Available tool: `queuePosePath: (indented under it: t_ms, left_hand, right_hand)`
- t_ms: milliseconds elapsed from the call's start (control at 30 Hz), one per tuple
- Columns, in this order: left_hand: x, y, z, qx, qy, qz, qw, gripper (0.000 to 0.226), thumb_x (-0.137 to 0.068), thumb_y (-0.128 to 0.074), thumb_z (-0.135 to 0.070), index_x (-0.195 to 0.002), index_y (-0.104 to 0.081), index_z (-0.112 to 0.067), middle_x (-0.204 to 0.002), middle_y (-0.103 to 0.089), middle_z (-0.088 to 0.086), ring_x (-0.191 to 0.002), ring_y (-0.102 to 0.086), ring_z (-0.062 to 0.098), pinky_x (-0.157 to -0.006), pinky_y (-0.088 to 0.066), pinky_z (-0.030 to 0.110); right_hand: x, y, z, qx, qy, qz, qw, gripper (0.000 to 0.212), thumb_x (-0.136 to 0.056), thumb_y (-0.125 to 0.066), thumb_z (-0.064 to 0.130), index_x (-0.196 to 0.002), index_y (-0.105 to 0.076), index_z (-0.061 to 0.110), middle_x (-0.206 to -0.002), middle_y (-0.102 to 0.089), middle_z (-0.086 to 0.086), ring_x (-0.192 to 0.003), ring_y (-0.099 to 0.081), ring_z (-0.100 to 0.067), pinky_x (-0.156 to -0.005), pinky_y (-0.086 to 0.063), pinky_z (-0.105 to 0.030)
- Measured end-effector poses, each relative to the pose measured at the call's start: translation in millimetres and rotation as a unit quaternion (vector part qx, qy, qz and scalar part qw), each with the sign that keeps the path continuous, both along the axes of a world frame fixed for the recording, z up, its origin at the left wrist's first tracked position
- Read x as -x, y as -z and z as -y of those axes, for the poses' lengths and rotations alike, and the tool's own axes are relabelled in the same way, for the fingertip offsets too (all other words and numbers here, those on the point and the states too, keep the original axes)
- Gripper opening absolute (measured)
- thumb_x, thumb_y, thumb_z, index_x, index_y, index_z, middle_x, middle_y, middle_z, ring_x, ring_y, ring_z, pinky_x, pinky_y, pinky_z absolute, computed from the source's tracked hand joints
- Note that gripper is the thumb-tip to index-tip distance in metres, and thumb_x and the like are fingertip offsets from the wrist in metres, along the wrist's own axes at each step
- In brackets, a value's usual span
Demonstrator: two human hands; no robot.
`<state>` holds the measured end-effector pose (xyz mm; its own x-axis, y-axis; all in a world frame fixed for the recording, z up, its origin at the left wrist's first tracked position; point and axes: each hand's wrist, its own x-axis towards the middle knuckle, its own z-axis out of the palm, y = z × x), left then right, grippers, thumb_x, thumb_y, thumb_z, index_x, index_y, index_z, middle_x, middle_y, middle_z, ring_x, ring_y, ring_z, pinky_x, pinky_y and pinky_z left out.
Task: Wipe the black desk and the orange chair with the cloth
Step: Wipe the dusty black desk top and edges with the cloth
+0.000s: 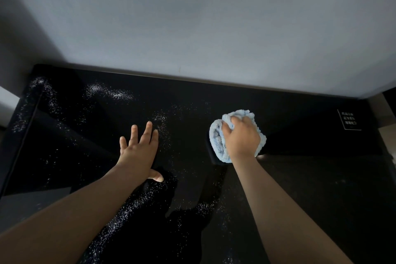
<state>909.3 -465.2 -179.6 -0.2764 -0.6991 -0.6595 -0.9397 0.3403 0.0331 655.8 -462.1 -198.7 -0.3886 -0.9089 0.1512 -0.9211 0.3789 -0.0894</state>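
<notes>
From my seat I see both hands out over the black counter (300, 178), well apart. My right hand (241, 137) is at about three o'clock from the left, fingers curled round a bunched pale-blue cloth (217, 137) and pressing it onto the surface. The cloth bulges out from under the hand at its nine and twelve o'clock sides. My left hand (139, 150) lies flat on the counter, fingers straight and spread, holding nothing, with the thumb out toward five o'clock.

The cloth looks like fluffy, thick-piled microfibre. I judge it light, soft and easy to crush, so it will fold and roll under the palm rather than slide as a flat pad. It is best taken as it is now, gathered in a wad with the palm on top, so that pressure goes straight down and no loose corner drags.

White specks (120, 93) are scattered over the counter from ten o'clock of the left hand down to six o'clock near my forearms. The patch around the cloth and out to three o'clock looks clean. My guess is the grit is dry and loose, and the glossy top will let it skate, so slow strokes should gather it rather than flick it.

A small white-lettered label (349, 119) sits at the far right, and a grey wall (192, 17) runs along the back edge. The orange chair is not in view.
</notes>
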Motion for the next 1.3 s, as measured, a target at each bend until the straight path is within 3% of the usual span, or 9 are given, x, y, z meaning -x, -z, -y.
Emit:
queuePosePath:
  t_ms: [233,467,733,867,1033,1300]
  left_hand:
    - [-2,1,-1,0.003,-0.004,-0.017,1.000,0.134,-0.064,-0.071,-0.067,-0.151,0.015,-0.011,-0.155,0.030,0.009,-0.143,0.018,0.043,-0.116,-0.010,0.059]
    - [-3,1,-1,0.005,-0.006,-0.020,1.000,0.133,-0.065,-0.072,-0.066,-0.151,0.014,-0.012,-0.155,0.029,0.008,-0.143,0.018,0.042,-0.115,-0.008,0.059]
    - [1,-7,-6,0.010,0.010,-0.023,1.000,0.124,-0.071,-0.071,-0.061,-0.151,0.008,-0.008,-0.157,0.023,0.012,-0.144,0.013,0.042,-0.116,-0.012,0.059]
    - [3,-11,-36,0.019,0.059,-0.055,0.997,0.114,-0.079,-0.063,-0.062,-0.152,0.006,-0.009,-0.159,0.018,0.011,-0.145,0.016,0.037,-0.118,-0.007,0.057]
    - [-7,-12,-79,0.001,0.110,-0.048,0.993,0.123,-0.074,-0.062,-0.070,-0.150,0.014,-0.010,-0.157,0.025,0.012,-0.143,0.021,0.039,-0.118,-0.004,0.057]
    - [-14,-4,-107,-0.025,0.104,-0.024,0.994,0.144,-0.058,-0.070,-0.075,-0.148,0.022,-0.011,-0.150,0.038,0.014,-0.139,0.028,0.044,-0.115,-0.002,0.063]
  right_hand:
    - [-7,1,-28,0.019,0.017,0.017,1.000,0.024,-0.082,-0.071,0.037,-0.092,-0.072,0.015,-0.079,-0.062,-0.005,-0.068,-0.058,-0.021,-0.054,-0.031,-0.026]
    - [-13,-4,-56,-0.004,0.027,0.029,0.999,0.030,-0.088,-0.063,0.039,-0.106,-0.069,0.017,-0.093,-0.062,-0.004,-0.081,-0.059,-0.021,-0.060,-0.033,-0.028]
    - [-23,0,-99,0.005,0.020,0.019,1.000,0.024,-0.076,-0.078,0.034,-0.091,-0.072,0.016,-0.076,-0.061,-0.004,-0.065,-0.059,-0.021,-0.052,-0.032,-0.025]
    - [-29,0,-117,0.005,0.035,0.027,0.999,0.025,-0.077,-0.075,0.035,-0.092,-0.072,0.016,-0.079,-0.061,-0.004,-0.068,-0.060,-0.021,-0.052,-0.033,-0.025]
    - [-37,-4,-137,-0.021,0.064,0.056,0.996,0.028,-0.086,-0.066,0.039,-0.104,-0.070,0.017,-0.094,-0.062,-0.003,-0.084,-0.060,-0.021,-0.061,-0.036,-0.027]
    - [-46,-8,-166,-0.054,0.086,0.081,0.991,0.035,-0.091,-0.057,0.042,-0.118,-0.064,0.020,-0.108,-0.060,-0.001,-0.098,-0.057,-0.020,-0.068,-0.036,-0.027]
